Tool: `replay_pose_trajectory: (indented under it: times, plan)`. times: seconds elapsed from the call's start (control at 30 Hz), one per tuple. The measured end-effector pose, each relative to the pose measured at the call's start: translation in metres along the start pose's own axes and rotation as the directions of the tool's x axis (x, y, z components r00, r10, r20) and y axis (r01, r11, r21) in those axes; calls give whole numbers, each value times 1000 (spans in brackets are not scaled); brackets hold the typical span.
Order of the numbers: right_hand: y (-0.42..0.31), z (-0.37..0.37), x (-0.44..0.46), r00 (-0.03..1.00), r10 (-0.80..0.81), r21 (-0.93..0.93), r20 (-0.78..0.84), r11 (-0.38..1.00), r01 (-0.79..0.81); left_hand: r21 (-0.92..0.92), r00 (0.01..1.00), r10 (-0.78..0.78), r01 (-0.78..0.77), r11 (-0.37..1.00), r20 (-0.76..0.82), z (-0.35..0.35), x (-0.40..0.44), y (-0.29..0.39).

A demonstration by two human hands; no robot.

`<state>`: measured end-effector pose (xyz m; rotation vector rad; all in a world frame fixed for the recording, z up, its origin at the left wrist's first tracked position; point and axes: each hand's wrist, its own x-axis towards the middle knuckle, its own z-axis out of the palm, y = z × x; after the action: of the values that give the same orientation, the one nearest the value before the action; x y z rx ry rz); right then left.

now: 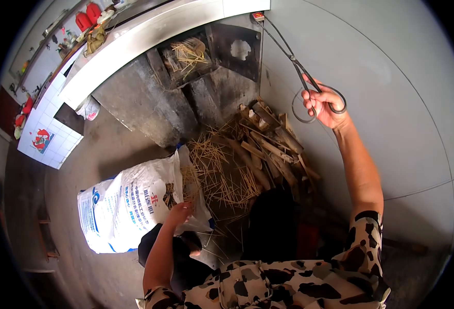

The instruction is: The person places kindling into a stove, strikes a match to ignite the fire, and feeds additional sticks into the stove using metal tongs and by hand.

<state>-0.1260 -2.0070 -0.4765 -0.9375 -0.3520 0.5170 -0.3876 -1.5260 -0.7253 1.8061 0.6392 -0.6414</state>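
Observation:
My right hand is raised at the right, its fingers wrapped round the looped handles of dark metal fire tongs. The tongs point up and left. At their tips is a small red box, which looks like a matchbox, by the corner of the white stove ledge; whether the tips pinch it I cannot tell. Lower down, my left hand is at the mouth of a white printed sack lying on its side. Its fingers are curled together, and what they hold, if anything, is hidden.
The stove's firebox holds thin straw-like sticks, its dark metal door swung aside. Split firewood is heaped against the grey wall, beside loose thin sticks. A white bucket stands left of the stove.

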Motion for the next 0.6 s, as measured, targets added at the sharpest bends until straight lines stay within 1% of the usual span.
replay_pose_trajectory:
  times: [0.13,0.17,0.27,0.33,0.4,0.43,0.53,0.57,0.6]
  plan:
    - [-2,-20,39,999,-33,94,12,995,32,-5,1000,21,-21,1000,-4,1,-2,-3]
    - [-3,-27,47,994,-34,137,108,990,19,-1,1000,18,-18,1000,-6,1,-3,-3]
    - [-2,-31,55,997,-13,209,81,978,-4,-44,1000,9,-10,999,-3,3,-6,-2]
    - [1,-38,55,987,-22,220,159,975,-14,-14,1000,-4,5,1000,20,0,3,-9]
    - [2,-32,43,972,-17,209,233,977,-33,-22,1000,-6,6,1000,19,-2,0,-12]
    - [5,-33,34,971,-21,202,238,979,-29,-43,1000,-1,1,999,9,-1,-4,-6]
    - [16,-25,-14,973,-21,205,231,978,-28,-74,1000,20,-21,997,-23,1,-4,-4]
    - [23,-23,-33,976,-7,211,218,977,-40,-56,1000,26,-26,998,-5,-1,-3,-5]
    - [29,-21,-54,979,6,213,206,976,-51,-18,998,66,-66,998,-20,-2,-2,-8]
